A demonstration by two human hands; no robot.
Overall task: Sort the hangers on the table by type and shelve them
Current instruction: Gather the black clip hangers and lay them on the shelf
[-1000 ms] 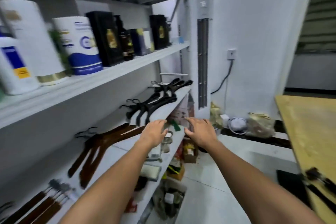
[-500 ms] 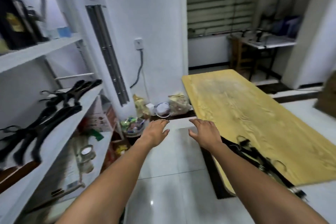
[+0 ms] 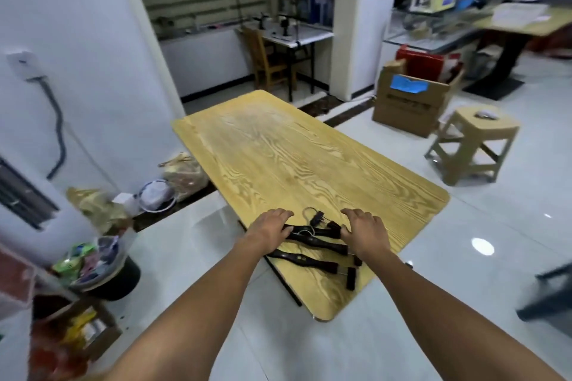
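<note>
Head view: left grip and right grip hover released, fingers relaxed, bracketing the dark hangers piled at the near edge of the surface, placed, I'd judge, to scoop them together

Single wide-angle view from the head, facing forward and down along both forearms, left hand and right hand near mid-frame, worktop stretching beyond the hands, floor nearer than them

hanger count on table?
3 hangers, piled at the table's near end: one between left hand and right hand, one below, one nearest the edge. More may hide.
</note>
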